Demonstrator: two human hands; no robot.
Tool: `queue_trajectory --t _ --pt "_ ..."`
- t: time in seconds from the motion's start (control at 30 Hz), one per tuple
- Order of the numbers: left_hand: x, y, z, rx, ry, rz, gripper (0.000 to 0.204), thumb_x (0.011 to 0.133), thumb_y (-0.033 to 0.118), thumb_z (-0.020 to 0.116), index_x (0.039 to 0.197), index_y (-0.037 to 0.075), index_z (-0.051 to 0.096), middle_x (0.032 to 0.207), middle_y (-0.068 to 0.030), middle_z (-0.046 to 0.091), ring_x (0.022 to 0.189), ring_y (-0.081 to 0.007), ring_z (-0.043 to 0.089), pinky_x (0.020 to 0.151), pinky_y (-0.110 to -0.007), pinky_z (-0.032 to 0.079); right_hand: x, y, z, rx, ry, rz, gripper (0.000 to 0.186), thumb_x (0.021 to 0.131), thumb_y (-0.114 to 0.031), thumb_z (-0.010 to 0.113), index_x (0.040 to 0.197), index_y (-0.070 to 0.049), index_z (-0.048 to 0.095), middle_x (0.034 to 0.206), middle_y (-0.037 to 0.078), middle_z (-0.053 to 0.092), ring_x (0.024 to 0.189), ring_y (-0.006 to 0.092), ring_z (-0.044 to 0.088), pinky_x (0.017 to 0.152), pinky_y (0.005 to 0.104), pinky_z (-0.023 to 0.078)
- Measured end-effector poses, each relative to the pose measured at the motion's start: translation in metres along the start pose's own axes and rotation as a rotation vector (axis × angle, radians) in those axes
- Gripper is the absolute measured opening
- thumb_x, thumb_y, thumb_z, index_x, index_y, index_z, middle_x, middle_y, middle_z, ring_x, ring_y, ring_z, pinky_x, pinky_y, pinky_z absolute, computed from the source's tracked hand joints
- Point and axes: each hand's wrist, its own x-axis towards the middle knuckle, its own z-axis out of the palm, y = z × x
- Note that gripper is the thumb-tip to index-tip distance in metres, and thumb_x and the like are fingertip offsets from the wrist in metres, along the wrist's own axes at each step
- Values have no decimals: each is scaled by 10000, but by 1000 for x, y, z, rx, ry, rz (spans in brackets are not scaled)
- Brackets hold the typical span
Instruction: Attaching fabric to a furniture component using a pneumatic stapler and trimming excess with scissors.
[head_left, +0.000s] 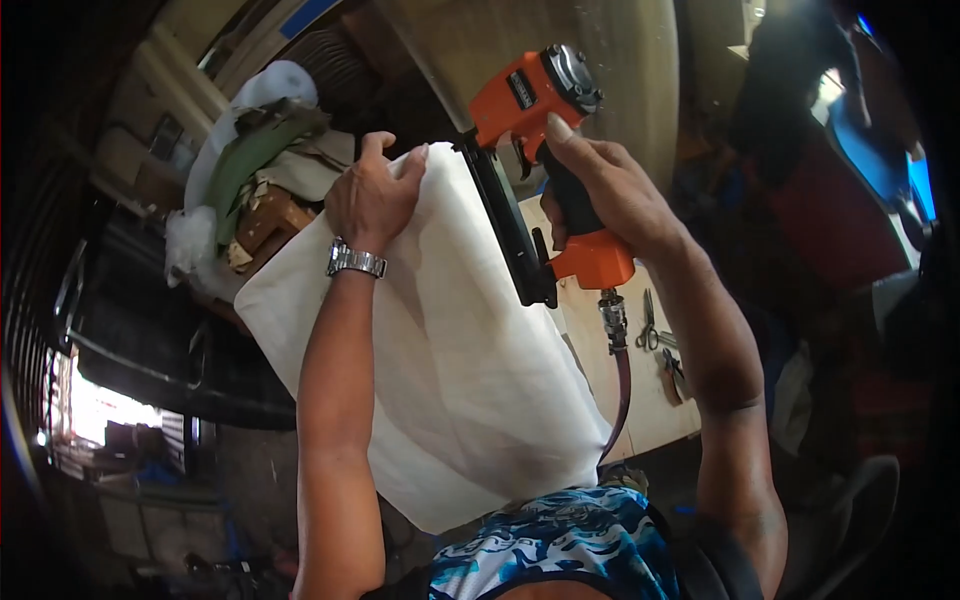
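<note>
White cloth-covered piece (pixel 470 340) sits in front of the torso, overlapping the table (pixel 650 425). Orange-and-black staple gun (pixel 568 190) is up at its far right corner, nose right by the edge; can't tell if touching. Right grip (pixel 620 195) clamped round the gun's handle, thumb on top. Left grip (pixel 378 195) at the far edge, thumb and forefinger apart; can't tell if it's pinching cloth. Hose (pixel 624 395) runs off the handle's base. Scissors (pixel 648 325) and pliers (pixel 672 375) on table, right side.
</note>
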Motion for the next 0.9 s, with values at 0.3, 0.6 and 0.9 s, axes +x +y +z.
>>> queue_trajectory --t 0.3,0.6,0.9 --pt "3 1 -4 57 -7 12 526 830 561 599 1120 122 574 808 -143 702 774 -369 673 650 -466 502 45 21 -4 73 -91 -1 617 913 -631 461 923 -17 517 635 65 572 515 137 602 510 296 549" --pt "3 1 -2 71 3 29 537 836 594 610 1120 138 581 808 -125 694 748 -363 661 610 -460 479 55 27 -4 29 -112 15 626 905 -646 453 972 -28 523 640 56 583 522 141 616 523 304 560" --pt "1 -1 0 61 52 43 511 872 572 565 1117 124 582 800 -131 694 740 -356 663 623 -465 482 30 23 -13 20 -15 -65 646 908 -637 457 975 1 531 631 55 575 517 121 605 518 263 551"
